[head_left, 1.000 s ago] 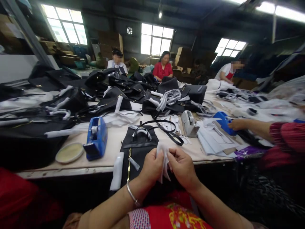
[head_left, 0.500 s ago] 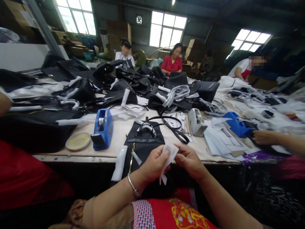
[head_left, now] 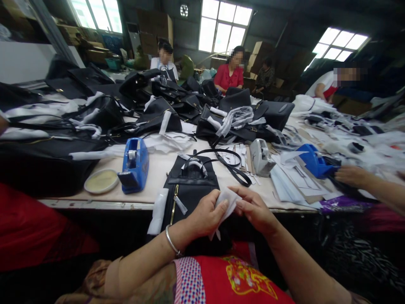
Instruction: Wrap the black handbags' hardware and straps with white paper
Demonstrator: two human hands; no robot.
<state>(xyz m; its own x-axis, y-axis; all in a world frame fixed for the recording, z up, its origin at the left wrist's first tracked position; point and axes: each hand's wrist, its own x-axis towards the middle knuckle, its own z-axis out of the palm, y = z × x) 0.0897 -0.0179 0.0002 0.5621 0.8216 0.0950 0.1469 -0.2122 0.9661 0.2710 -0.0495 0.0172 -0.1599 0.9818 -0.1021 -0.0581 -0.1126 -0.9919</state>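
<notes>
Table [head_left: 262, 192]: piled with black bags [head_left: 278, 114] toward the back
Left hand [head_left: 205, 213]: clamped on white sheet [head_left: 228, 198]
Right hand [head_left: 257, 210]: pinching its right edge
White sheet: between both hands, near zippered bag [head_left: 193, 192]

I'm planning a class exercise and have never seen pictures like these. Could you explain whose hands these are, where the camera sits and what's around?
There is no machine: one camera, worn on a person's head, looks forward and down. The two bare hands in front are that person's own.

The left hand holds a thin, white, folded sheet; the right hand is at its edge, though whether it pinches too is unclear.

Behind the hands is a black bag with a gold zip on a pale tabletop. To its left are a blue plastic tape dispenser and a round, shallow dish. Black bags are heaped beyond.

The hand at far right belongs to someone else.
</notes>
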